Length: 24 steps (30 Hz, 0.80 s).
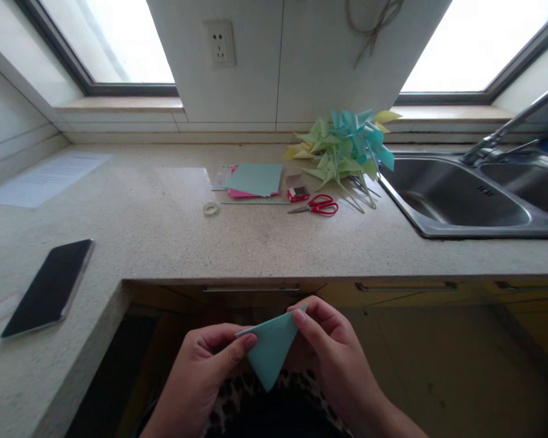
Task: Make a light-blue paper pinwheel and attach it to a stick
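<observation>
A light blue-green sheet of paper (271, 350), folded into a triangle with its point downward, is held between my two hands in front of the counter's edge. My left hand (212, 359) pinches the left corner, thumb on top. At the upper right corner, the thumb and fingers of my right hand (331, 344) grip the folded edge. On the counter beyond lie red-handled scissors (322, 205), a small open red box (298, 193), a roll of tape (210, 208), a thin stick (256, 202) and a stack of coloured paper (256, 179).
Several paper pinwheels (347, 143) are heaped at the back, beside the steel sink (456, 188) with its faucet (488, 146). A dark tablet or phone (50, 289) lies at the left, near a printed sheet (45, 176). The counter's front edge (256, 280) runs just beyond my hands.
</observation>
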### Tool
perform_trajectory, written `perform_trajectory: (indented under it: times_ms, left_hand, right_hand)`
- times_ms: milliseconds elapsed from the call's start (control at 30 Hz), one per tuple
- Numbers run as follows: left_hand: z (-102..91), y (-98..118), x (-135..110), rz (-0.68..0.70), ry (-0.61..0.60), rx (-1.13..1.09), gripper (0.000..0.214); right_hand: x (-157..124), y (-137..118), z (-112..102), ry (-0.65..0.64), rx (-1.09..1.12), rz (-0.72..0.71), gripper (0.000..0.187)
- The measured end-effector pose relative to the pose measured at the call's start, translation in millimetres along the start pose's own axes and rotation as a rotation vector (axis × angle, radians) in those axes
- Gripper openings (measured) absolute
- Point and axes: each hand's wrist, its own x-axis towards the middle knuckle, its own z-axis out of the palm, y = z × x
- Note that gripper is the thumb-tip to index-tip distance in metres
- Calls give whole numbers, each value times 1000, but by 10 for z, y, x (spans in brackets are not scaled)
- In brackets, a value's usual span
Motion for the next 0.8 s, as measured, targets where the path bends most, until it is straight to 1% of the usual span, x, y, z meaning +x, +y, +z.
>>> perform_trajectory:
  times_ms: [167, 300, 367, 467, 633, 800]
  left_hand:
    - [-15, 112, -99, 57, 34, 167, 25]
    - [0, 167, -152, 107, 85, 241, 27]
    - [17, 173, -160, 113, 86, 245, 26]
    - [30, 166, -155, 115, 79, 230, 24]
    - [11, 172, -146, 132, 84, 212, 24]
    - [-10, 208, -162, 149, 58, 246, 23]
  right_hand:
    - [-70, -103, 24, 14, -80, -45, 23]
    - [-98, -89, 12, -12, -26, -2, 22]
    - [-102, -72, 1, -13, 2, 21, 21]
    - [-109, -71, -6, -5, 12, 18, 21]
    - [-123, -92, -7, -2, -14, 10, 20]
    - [-121, -73, -25, -9, 4, 6, 18]
